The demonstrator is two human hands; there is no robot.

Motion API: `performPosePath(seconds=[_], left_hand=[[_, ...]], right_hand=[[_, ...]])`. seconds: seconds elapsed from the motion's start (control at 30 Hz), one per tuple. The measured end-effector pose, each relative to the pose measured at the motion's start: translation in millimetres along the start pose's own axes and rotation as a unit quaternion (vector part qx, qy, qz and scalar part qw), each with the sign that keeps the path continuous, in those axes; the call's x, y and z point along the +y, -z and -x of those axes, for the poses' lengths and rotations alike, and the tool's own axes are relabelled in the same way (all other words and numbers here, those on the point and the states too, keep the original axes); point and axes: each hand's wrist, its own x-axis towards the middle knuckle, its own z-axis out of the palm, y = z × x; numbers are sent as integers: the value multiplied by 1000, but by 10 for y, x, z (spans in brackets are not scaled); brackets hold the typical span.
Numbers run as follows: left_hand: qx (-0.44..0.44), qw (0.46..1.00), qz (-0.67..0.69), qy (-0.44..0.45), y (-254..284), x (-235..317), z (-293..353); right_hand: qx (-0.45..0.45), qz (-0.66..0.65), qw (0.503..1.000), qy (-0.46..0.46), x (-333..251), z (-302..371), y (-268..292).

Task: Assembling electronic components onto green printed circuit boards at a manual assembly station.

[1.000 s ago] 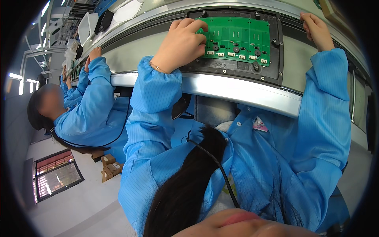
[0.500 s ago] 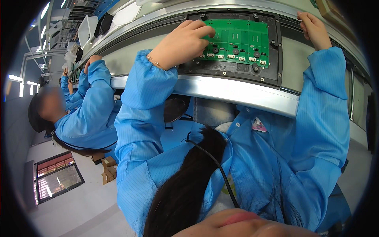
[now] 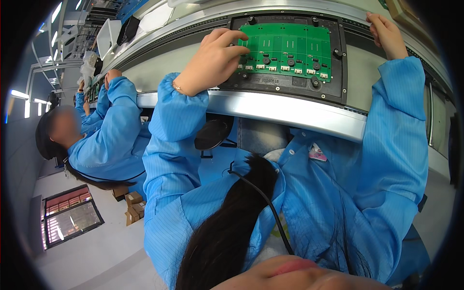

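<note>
A green circuit board [image 3: 302, 46] lies in a black carrier frame [image 3: 333, 92] on the conveyor. White connectors and round black parts line the board's near side. Over the board's left end is my left hand [image 3: 212, 60], its thumb and index finger apart with nothing visible between them. Whether its fingertips touch the board I cannot tell. My right hand [image 3: 388, 37] is raised beyond the carrier's right side, apart from the board. Its fingers are curled together, and anything between them is too small or hidden to make out.
A metal rail [image 3: 290, 113] runs along the conveyor's near edge. To my left a co-worker in a blue sleeve [image 3: 121, 99] works at the same line. A white bin [image 3: 107, 37] stands at the far left, and a cardboard box [image 3: 411, 17] is at the far right.
My left hand has drawn back leftward from over the board to its left end, and its thumb and index finger show a wider gap. My right hand has hardly moved.
</note>
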Motion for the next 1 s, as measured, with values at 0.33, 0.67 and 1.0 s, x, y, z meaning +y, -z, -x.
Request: performPosePath(seconds=[0.33,0.67,1.0], left_hand=[[15,998,-43,48,-82,298,19],[27,993,12,118,-83,266,4],[55,990,-1,128,-121,44,-64]], right_hand=[[-3,-9,1000,-1,6,5,-9],[-8,-5,1000,6,11,-16,73],[-14,-1,1000,18,67,-35,100]])
